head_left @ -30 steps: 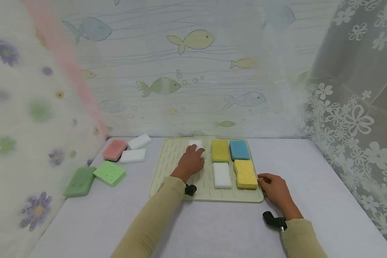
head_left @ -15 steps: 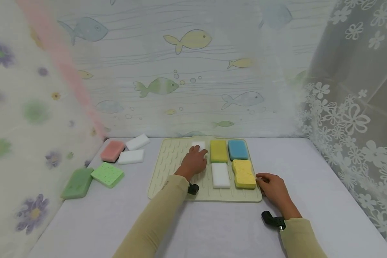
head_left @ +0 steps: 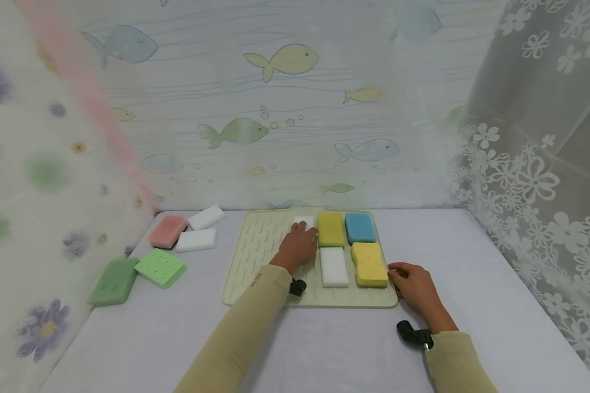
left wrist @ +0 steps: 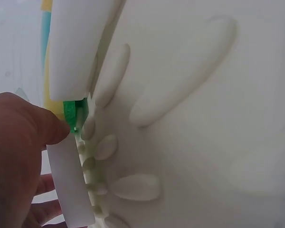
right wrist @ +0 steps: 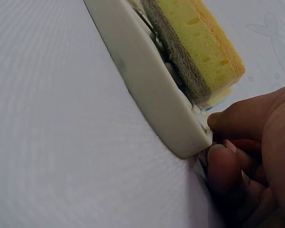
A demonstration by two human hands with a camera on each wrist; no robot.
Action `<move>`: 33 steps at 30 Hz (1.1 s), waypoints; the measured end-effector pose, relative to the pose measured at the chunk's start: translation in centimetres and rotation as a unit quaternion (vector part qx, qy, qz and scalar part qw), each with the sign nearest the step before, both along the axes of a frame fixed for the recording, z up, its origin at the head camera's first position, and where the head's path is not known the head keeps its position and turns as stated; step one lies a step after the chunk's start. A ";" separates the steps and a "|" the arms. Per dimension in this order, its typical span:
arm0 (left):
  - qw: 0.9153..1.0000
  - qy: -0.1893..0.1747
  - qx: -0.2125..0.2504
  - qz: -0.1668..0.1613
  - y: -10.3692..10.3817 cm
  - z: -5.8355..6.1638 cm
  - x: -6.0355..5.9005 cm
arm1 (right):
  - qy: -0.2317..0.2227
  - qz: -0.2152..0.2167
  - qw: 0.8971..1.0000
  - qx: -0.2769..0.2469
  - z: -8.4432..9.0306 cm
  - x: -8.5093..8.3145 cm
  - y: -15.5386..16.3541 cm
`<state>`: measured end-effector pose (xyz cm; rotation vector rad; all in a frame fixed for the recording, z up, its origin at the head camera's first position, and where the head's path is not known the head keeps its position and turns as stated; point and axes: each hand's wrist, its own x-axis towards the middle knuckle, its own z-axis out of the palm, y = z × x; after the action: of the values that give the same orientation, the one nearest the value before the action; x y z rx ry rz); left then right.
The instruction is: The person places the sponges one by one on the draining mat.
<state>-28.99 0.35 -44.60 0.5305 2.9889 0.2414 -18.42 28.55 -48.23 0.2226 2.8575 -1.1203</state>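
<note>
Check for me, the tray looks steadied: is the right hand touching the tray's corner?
Touching: the right wrist view shows the right hand pinching the tray corner.

We find open room on the mat's (head_left: pixel 255 256) left half and on the worktop (head_left: pixel 324 349) in front. Sponges (head_left: pixel 346 248) crowd the right half, a loose cluster (head_left: pixel 177 245) blocks the left, and curtains (head_left: pixel 536 164) close three sides.

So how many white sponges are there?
4. Two lie on the mat: one under the left hand, one beside the wavy yellow sponge. Two sit off it, and, by the pink sponge.
</note>
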 end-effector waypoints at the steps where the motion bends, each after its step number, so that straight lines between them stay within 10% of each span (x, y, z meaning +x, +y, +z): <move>1: 1.000 -0.002 0.002 0.001 0.0 0.0 0.0 | 0.000 0.000 1.000 0.001 0.0 0.0 0.0; 33: 1.000 0.026 -0.006 0.012 0.1 -1.0 -0.4 | 0.005 -0.004 1.000 0.005 -0.2 -0.1 0.0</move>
<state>-29.35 0.44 -45.55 0.5071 3.0475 0.2138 -18.57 28.50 -48.47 0.2295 2.8743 -1.1113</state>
